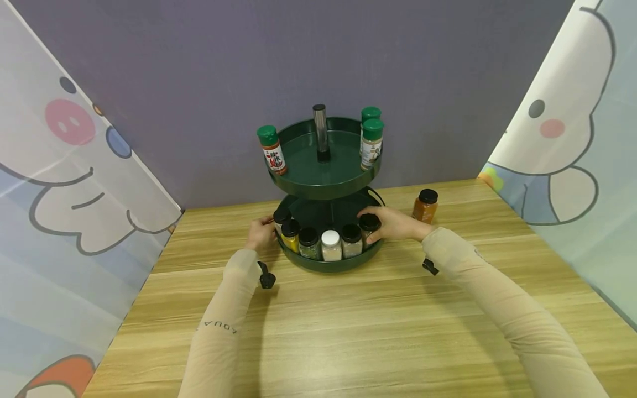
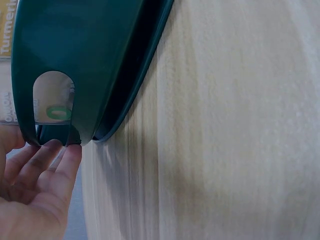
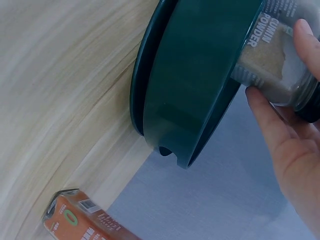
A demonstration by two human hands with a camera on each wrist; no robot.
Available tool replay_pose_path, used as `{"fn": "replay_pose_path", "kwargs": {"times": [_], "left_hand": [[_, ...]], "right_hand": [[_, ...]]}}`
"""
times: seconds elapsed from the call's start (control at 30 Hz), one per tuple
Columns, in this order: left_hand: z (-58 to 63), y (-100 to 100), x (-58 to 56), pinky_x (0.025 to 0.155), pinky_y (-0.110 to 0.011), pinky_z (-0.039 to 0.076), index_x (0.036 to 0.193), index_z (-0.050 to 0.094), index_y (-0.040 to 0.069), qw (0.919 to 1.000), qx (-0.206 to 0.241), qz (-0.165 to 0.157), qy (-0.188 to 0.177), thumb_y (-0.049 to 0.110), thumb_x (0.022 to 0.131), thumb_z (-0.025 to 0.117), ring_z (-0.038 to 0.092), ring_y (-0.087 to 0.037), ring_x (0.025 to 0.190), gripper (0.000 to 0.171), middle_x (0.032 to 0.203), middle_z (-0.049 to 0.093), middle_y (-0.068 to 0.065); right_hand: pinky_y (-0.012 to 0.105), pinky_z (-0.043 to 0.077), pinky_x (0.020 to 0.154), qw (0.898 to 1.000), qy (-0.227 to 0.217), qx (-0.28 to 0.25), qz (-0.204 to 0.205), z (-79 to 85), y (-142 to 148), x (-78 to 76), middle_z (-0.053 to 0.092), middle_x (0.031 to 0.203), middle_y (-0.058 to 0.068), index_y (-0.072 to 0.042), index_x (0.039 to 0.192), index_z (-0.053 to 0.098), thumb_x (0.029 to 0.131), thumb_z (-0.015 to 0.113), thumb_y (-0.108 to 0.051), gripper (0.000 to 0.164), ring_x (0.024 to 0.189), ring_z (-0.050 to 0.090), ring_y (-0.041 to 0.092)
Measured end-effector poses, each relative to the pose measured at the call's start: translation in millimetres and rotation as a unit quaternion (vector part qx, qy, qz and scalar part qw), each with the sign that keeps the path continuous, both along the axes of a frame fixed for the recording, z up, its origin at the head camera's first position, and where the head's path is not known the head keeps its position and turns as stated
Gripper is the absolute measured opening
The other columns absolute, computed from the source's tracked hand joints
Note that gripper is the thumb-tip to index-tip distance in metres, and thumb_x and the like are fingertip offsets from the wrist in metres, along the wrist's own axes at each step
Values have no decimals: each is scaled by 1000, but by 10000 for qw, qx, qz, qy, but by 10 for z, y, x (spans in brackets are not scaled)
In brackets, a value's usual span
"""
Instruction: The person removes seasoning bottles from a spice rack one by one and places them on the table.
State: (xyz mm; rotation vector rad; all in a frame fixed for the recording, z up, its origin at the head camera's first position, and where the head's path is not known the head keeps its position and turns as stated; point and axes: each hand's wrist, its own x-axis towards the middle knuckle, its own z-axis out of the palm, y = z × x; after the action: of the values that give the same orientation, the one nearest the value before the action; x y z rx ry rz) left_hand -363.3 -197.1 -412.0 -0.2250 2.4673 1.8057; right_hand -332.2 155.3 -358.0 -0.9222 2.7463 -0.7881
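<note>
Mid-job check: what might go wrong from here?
The cumin jar in the right fingers might knock the next jar close beside it. Drawing back, the right arm could bump the orange jar standing near it. The left fingers touch the lower tray, so a tug might shift it.

Plain grey-purple wall [image 1: 219, 99] at rear, pale wood-grain tabletop [image 1: 358, 331] meeting it, cartoon-printed sheets [image 1: 582, 149] both sides, soft glare on tabletop.

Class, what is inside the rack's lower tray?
Six jars line the front, the rightmost within the right hand's grip. The upper tray hides whatever is at the far back.
</note>
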Motion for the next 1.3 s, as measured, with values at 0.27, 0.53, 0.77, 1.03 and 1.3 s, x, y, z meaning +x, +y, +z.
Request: {"fn": "replay_pose_path", "kwargs": {"times": [0.27,0.53,0.77,1.03,1.3], "left_hand": [[-17,4,-30,72,-29,48,136,43,1,10000,64,3,22,9,94,43,51,-3,65,43,127,52,-19],[-28,-15,-45,68,-27,48,135,45,1,10000,2,20,34,10,94,45,51,-3,62,42,124,53,-20],[-19,-21,-65,77,-37,48,134,46,0,10000,9,15,97,11,94,45,51,-3,62,41,123,54,-20],[6,-12,-55,75,-36,47,135,44,0,10000,-16,-14,70,11,95,44,50,-3,61,41,121,54,-19],[-18,-6,-43,77,-37,47,134,45,1,10000,9,-5,21,13,96,45,50,-5,63,41,123,54,-19]], "right_hand": [[49,40,96,9998,6,-179,-107,101,30,20,51,130,18,-6,131,48,72,79,-25,69,116,49,34],[49,40,96,9986,324,-302,-288,285,153,24,48,132,19,-4,131,48,71,79,-29,72,119,46,35],[35,43,47,9955,-8,-403,-858,490,320,70,59,107,20,-16,135,43,73,76,-33,72,48,46,20],[41,46,82,9919,406,-151,-1191,559,533,94,56,120,15,-13,133,46,72,78,-29,71,91,56,23],[37,50,68,9915,-28,-341,-1255,437,789,125,59,110,24,-2,134,42,74,77,-27,73,78,63,25]]}}
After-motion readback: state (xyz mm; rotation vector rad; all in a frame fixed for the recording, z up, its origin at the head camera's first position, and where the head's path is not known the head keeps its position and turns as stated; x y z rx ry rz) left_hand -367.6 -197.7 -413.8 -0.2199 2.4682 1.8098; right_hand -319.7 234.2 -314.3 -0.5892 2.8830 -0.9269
